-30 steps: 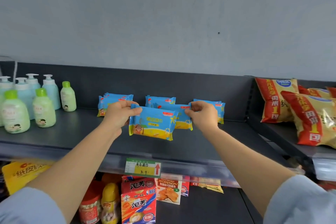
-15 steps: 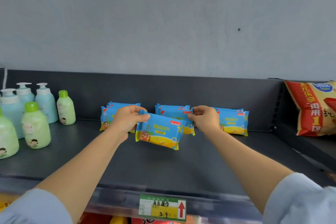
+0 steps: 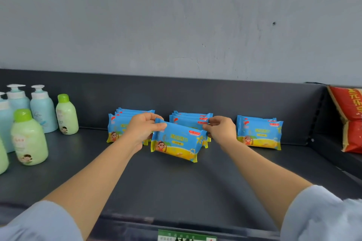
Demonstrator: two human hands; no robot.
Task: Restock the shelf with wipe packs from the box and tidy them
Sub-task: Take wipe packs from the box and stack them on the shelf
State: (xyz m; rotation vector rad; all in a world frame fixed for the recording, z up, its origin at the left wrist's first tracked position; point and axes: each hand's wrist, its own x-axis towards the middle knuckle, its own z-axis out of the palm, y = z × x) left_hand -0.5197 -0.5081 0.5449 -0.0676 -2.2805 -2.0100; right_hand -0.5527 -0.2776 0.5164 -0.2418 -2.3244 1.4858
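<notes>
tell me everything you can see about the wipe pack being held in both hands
The held wipe pack is a glossy soft plastic pillow pouch, blue above and yellow below, with a cartoon child, a red label and crimped ends. It tilts down to the right, in front of the middle stack. The left hand pinches its upper left corner, the right hand its upper right.

The held wipe pack (image 3: 177, 141) covers most of the middle stack (image 3: 193, 120) behind it, and the left hand (image 3: 142, 131) hides part of the left stack (image 3: 119, 125). Far right of the pack, the red bag (image 3: 350, 117) is cut by the frame, as is the price tag (image 3: 186, 236) below; the pack's small print is unreadable.
</notes>
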